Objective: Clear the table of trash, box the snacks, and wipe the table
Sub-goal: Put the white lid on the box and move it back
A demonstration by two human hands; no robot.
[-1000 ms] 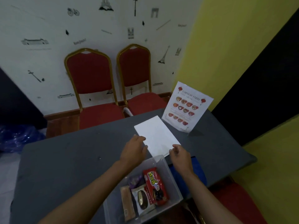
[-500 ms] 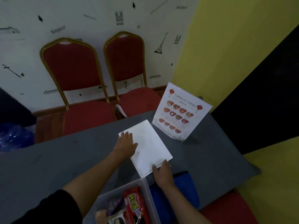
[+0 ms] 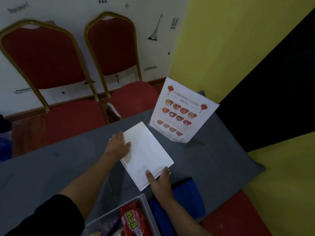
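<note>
A flat white lid lies on the grey table. My left hand grips its left edge, thumb on top. My right hand holds its near right corner, thumb on top too. At the bottom edge, a clear plastic box holds snack packets, among them a red one and a purple one. A blue cloth lies folded on the table just right of the box, under my right forearm.
A standing menu card reading "Chinese Food Menu" is at the table's far right, just beyond the lid. Two red chairs with gold frames stand against the white wall behind the table. A red seat shows at the bottom right.
Both hands moved from over the box out to the white lid and took hold of its edges. The view has tipped forward, so the box has slid toward the bottom edge.
</note>
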